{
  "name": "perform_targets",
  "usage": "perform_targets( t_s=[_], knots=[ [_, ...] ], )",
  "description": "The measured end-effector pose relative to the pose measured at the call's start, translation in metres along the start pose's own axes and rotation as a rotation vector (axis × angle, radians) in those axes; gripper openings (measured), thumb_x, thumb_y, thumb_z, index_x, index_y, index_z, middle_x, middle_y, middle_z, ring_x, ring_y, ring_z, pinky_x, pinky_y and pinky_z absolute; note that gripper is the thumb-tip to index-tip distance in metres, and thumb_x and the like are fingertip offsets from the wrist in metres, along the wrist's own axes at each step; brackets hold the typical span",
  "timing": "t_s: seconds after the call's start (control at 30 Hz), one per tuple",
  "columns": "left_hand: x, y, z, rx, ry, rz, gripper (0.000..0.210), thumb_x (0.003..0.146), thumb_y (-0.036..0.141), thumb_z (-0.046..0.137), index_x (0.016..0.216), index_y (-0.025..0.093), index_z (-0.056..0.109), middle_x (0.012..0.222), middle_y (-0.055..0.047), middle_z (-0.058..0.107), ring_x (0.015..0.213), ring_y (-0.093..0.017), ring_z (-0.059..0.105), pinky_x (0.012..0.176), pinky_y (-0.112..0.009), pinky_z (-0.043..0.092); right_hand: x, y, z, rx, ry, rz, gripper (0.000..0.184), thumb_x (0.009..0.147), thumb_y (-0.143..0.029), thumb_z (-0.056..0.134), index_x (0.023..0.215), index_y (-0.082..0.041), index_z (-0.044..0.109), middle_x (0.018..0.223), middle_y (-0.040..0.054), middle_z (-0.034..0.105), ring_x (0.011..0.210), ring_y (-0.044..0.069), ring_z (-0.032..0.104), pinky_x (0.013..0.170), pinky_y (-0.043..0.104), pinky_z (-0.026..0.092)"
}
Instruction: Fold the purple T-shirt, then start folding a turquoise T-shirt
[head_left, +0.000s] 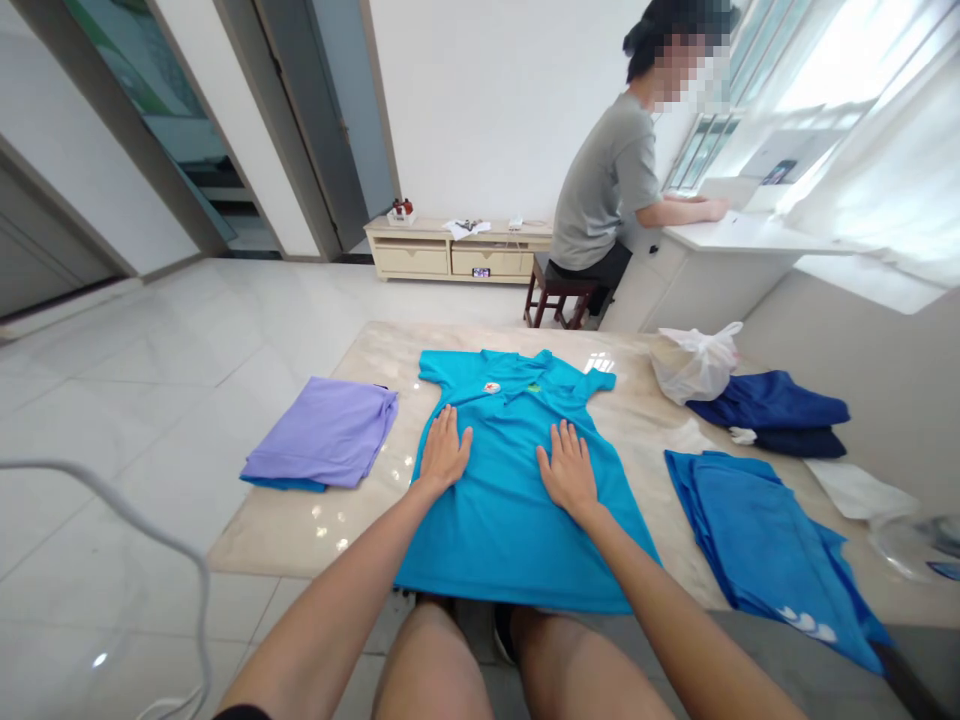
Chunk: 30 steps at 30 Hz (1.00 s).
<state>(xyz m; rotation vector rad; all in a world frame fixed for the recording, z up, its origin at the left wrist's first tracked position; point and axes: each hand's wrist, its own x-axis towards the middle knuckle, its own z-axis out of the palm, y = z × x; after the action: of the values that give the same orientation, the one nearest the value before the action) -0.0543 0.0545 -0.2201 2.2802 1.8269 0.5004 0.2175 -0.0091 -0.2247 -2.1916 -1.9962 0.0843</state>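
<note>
A turquoise polo shirt lies spread front side up on the table, its collar at the far side and its hem over the near edge. Two small badges show on its chest. My left hand rests flat on the shirt's left side, fingers stretched out. On the right side of the chest my right hand also lies flat, fingers a little spread. Neither hand grips anything. Some wrinkles run across the cloth between the hands.
Left on the table are folded purple clothes. To the right lie blue clothes, a white plastic bag and dark blue clothes. Beyond, a person sits on a stool at a white desk. A low cabinet stands behind.
</note>
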Motion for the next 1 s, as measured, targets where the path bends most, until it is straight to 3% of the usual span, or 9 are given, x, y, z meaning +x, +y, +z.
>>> perform_targets(
  t_s=[0.13,0.3,0.43,0.5,0.57,0.7,0.8,0.9,1.0],
  knots=[
    [-0.067,-0.010,-0.015,0.062,0.018,0.037,0.068,0.113,0.043,0.032,0.167,0.004,0.042,0.177,-0.021,0.038,0.167,-0.033,0.033,0.137,-0.052,0.030,-0.066,-0.001,-0.005,0.003,-0.002,-0.006,0.073,0.113,-0.047,0.032,0.172,-0.005,0.038,0.181,0.0204,0.024,0.170,0.035,0.022,0.137,0.053,0.020],
    [-0.139,0.000,-0.069,0.222,-0.203,0.071,0.064,0.111,0.040,0.041,0.164,0.003,0.049,0.175,-0.023,0.040,0.166,-0.035,0.035,0.135,-0.047,0.032,-0.134,-0.001,-0.048,-0.017,-0.162,-0.099,0.067,0.112,-0.044,0.042,0.166,-0.004,0.049,0.175,0.0236,0.039,0.163,0.037,0.039,0.131,0.049,0.035],
    [-0.153,0.010,-0.116,0.262,-0.357,0.035,0.044,0.108,0.038,0.050,0.132,0.014,0.077,0.141,-0.022,0.074,0.135,-0.035,0.070,0.113,-0.045,0.055,-0.143,0.008,-0.099,-0.010,-0.320,-0.072,0.048,0.110,-0.038,0.045,0.136,-0.013,0.077,0.143,0.0224,0.072,0.131,0.038,0.071,0.113,0.048,0.053],
    [-0.150,0.011,-0.129,0.265,-0.380,0.016,0.035,0.105,0.037,0.055,0.115,0.017,0.082,0.120,-0.019,0.082,0.117,-0.034,0.078,0.102,-0.043,0.060,-0.137,0.016,-0.115,-0.008,-0.329,-0.040,0.045,0.111,-0.034,0.042,0.123,-0.014,0.081,0.125,0.0219,0.079,0.120,0.037,0.076,0.107,0.047,0.055],
    [-0.145,0.010,-0.135,0.263,-0.360,0.014,0.034,0.106,0.035,0.053,0.117,0.018,0.081,0.120,-0.017,0.082,0.117,-0.033,0.078,0.100,-0.041,0.060,-0.128,0.023,-0.120,-0.006,-0.299,-0.016,0.046,0.110,-0.027,0.039,0.129,-0.011,0.078,0.128,0.0232,0.078,0.125,0.036,0.074,0.110,0.046,0.054],
    [-0.127,-0.003,-0.121,0.262,-0.251,0.026,0.047,0.110,0.033,0.043,0.145,0.012,0.067,0.152,-0.022,0.067,0.146,-0.034,0.061,0.120,-0.045,0.050,-0.107,0.036,-0.095,-0.008,-0.226,0.010,0.058,0.110,-0.025,0.038,0.162,0.000,0.050,0.165,0.0275,0.052,0.157,0.034,0.049,0.128,0.044,0.038],
    [-0.098,-0.021,-0.095,0.276,-0.183,-0.018,0.057,0.112,0.034,0.037,0.157,0.003,0.055,0.169,-0.026,0.049,0.161,-0.037,0.043,0.131,-0.051,0.036,-0.080,0.059,-0.060,-0.010,-0.200,-0.007,0.072,0.112,-0.041,0.043,0.169,0.002,0.037,0.177,0.0264,0.032,0.167,0.035,0.030,0.135,0.047,0.028],
    [-0.054,-0.039,-0.064,0.285,-0.107,-0.090,0.065,0.112,0.038,0.035,0.162,-0.002,0.048,0.172,-0.027,0.043,0.164,-0.037,0.039,0.134,-0.051,0.033,-0.041,0.100,-0.030,-0.023,-0.131,-0.028,0.082,0.110,-0.055,0.041,0.172,-0.002,0.032,0.181,0.0230,0.025,0.169,0.036,0.024,0.137,0.053,0.025],
    [-0.004,-0.049,-0.036,0.260,-0.035,-0.093,0.070,0.111,0.042,0.034,0.166,0.000,0.044,0.176,-0.023,0.039,0.166,-0.035,0.035,0.137,-0.050,0.026,0.006,0.142,-0.014,-0.074,-0.073,-0.021,0.081,0.111,-0.055,0.034,0.173,-0.004,0.031,0.181,0.0216,0.025,0.170,0.035,0.023,0.137,0.057,0.024]
  ],
)
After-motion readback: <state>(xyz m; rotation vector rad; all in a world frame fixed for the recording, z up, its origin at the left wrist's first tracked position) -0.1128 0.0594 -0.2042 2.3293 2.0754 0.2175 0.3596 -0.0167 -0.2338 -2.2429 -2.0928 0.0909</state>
